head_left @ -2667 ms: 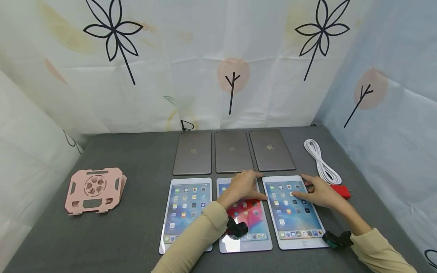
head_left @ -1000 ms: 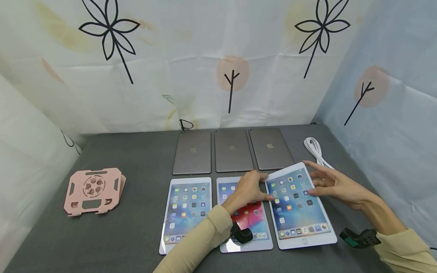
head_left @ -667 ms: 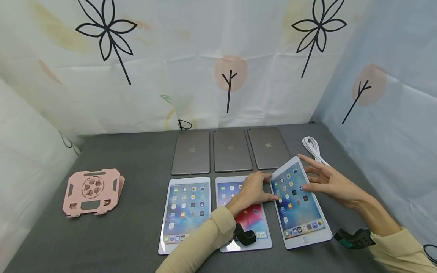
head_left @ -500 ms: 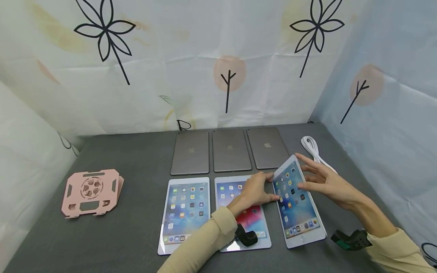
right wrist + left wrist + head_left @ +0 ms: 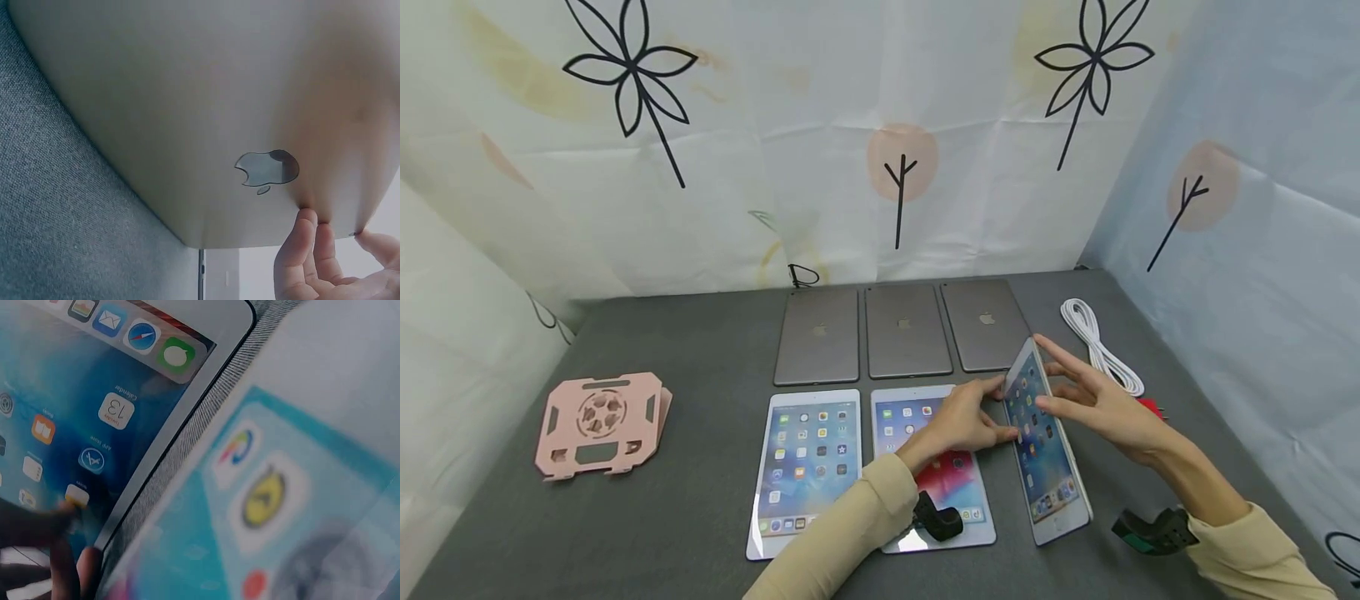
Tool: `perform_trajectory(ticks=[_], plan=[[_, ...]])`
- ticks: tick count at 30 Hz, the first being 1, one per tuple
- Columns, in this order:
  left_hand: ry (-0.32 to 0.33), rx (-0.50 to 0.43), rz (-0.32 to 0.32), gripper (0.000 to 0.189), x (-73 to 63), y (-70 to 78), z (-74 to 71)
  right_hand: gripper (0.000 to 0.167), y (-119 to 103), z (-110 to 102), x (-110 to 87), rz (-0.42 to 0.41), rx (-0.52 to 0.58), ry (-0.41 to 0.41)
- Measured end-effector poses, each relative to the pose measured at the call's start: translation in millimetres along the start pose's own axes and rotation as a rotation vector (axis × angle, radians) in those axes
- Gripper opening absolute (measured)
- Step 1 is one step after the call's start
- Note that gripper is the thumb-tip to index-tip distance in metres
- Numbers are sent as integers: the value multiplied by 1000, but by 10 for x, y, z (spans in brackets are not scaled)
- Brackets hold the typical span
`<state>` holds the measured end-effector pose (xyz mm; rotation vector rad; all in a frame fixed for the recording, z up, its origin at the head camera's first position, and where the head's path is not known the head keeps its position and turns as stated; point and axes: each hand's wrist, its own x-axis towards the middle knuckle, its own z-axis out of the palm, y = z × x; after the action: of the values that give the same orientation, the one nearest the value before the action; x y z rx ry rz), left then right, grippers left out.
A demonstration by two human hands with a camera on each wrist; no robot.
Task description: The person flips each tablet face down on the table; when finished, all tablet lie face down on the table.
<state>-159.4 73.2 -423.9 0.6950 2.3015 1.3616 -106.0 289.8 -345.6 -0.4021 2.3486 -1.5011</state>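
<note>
Over on the right of the table (image 5: 692,525), I've got both hands on one white tablet (image 5: 1047,458), steeply tilted, right side up. The left hand (image 5: 961,421) grips its left edge; the right hand (image 5: 1101,410) holds the raised side, fingertips on the back. The red-wallpaper tablet (image 5: 953,482) lies flat just beside it.

On the tilted white tablet (image 5: 1051,467), the left wrist view shows, upside down, a calendar icon (image 5: 117,411) with "13", captioned "Calendar", and another icon (image 5: 92,459) captioned "App Store". An Apple logo (image 5: 267,169) marks that tablet's back. The three grey tablets (image 5: 908,350) each bear one too. Other captions are too small or blurred.
</note>
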Motion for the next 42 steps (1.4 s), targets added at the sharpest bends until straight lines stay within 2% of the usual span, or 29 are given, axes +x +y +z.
perform_trajectory(ticks=[3, 6, 8, 10, 14, 18, 22, 26, 32, 36, 42], plan=[[-50, -192, -28, 77, -42, 32, -47, 81, 1, 38, 19, 0, -7, 3], [-86, -372, -25, 72, -96, 109, -111, 79, 7, 70, 36, 7, -8, -13], [-114, -468, -15, 71, -131, 183, -165, 77, 11, 85, 45, 15, 0, -30], [-141, -518, -10, 71, -161, 252, -219, 75, 16, 98, 57, 20, 19, -52], [-162, -512, -7, 76, -206, 346, -299, 74, 47, 122, 80, 10, 47, -93], [-172, -516, -18, 81, -232, 359, -356, 75, 105, 152, 99, 11, 47, -126], [-183, -575, -37, 83, -247, 332, -437, 75, 188, 183, 137, 44, 30, -142], [-171, -622, -61, 82, -273, 305, -532, 75, 301, 221, 200, 121, -2, -151], [-129, -657, -109, 81, -301, 242, -621, 78, 394, 236, 243, 206, -40, -120], [-120, -670, -112, 83, -316, 203, -638, 85, 384, 220, 244, 258, -72, -85], [-114, -684, -115, 84, -327, 191, -630, 86, 415, 175, 238, 260, -81, -45]])
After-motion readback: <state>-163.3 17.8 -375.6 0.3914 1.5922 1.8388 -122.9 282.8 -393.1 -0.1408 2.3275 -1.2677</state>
